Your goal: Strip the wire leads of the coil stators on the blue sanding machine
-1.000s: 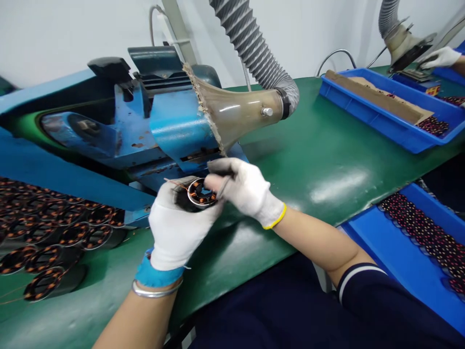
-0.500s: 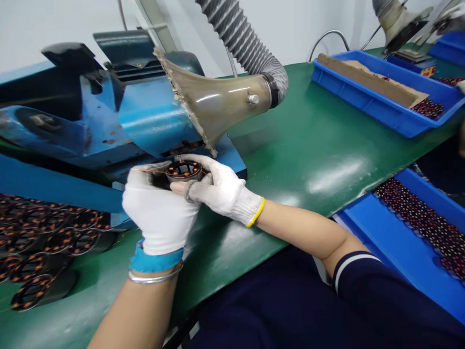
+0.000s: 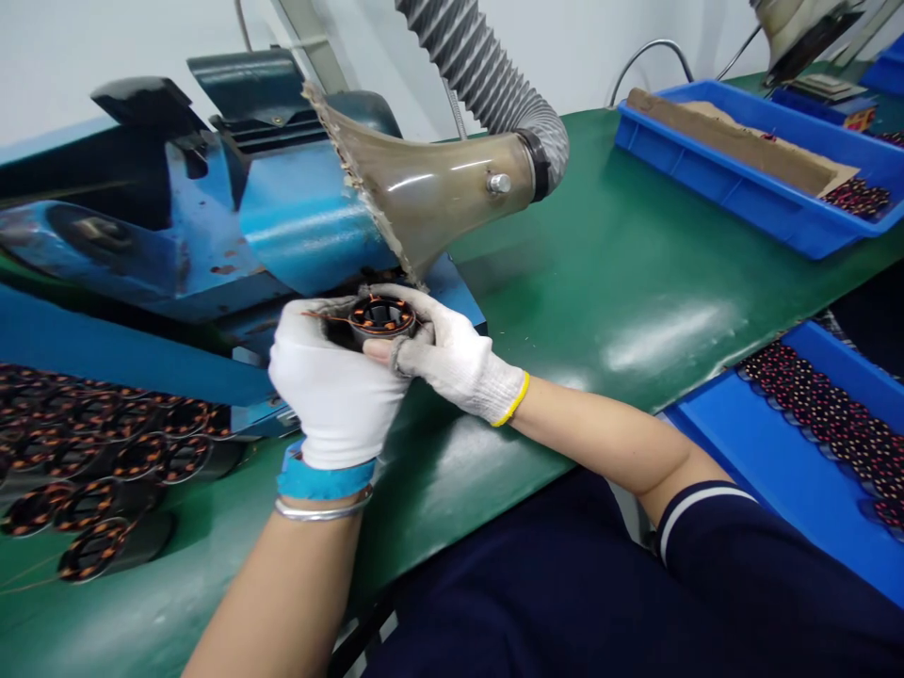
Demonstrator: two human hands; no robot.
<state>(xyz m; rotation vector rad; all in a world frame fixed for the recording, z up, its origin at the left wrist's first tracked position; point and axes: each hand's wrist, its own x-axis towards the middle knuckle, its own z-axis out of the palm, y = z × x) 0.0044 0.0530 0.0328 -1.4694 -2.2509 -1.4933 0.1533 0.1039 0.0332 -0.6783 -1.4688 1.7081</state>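
Observation:
Between my two gloved hands is a motor stator [image 3: 382, 318], a black ring with copper windings, its open end tilted up toward me. My left hand [image 3: 339, 377], in a white glove with a blue cuff, grips its left side; a thin copper wire sticks out over these fingers. From the right, my right hand [image 3: 444, 344] wraps around it, with a bare thumb tip on the near side. Both hands are just below the blue machine [image 3: 311, 221] and the rim of its translucent funnel hood [image 3: 438, 193]. Some fingers are hidden behind the stator.
Many similar stators [image 3: 117, 546] stand in rows on the green table [image 3: 565, 245] at the left. A grey corrugated hose [image 3: 487, 71] runs up from the hood. A blue tray [image 3: 713, 179] with cardboard lies at the back right; a blue bin [image 3: 783, 480] of small dark parts is lower right.
Both hands, still around the stator, appear slightly farther right and higher in the picture. The whole view has shifted a little, and the stator's open end shows a bit more.

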